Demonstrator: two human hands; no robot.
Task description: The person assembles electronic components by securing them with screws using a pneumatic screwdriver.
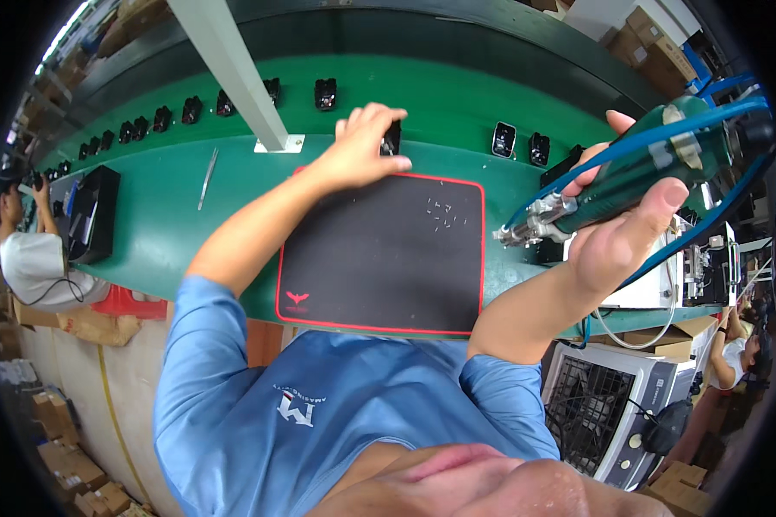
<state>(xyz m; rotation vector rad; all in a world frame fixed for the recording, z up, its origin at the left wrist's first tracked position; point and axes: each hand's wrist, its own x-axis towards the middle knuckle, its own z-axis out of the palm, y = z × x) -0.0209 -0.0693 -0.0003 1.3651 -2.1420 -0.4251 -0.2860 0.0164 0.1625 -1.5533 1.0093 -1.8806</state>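
Note:
My left hand (364, 142) reaches to the far edge of the black mat (379, 258) and grips a small black part (392, 138) standing on the green belt (457, 103). My right hand (621, 215) is raised at the right and holds a dark green powered screwdriver (638, 168), its metal tip pointing left over the mat's right edge. A blue hose (716, 116) runs from the tool. Several tiny screws (444, 214) lie on the mat near its far right corner.
More small black parts (325, 93) sit in a row along the belt, two more (519, 142) to the right. A grey post (233, 69) stands on the belt, tweezers (208, 177) beside it. A black box (95, 211) lies left. Other people work at far left and lower right.

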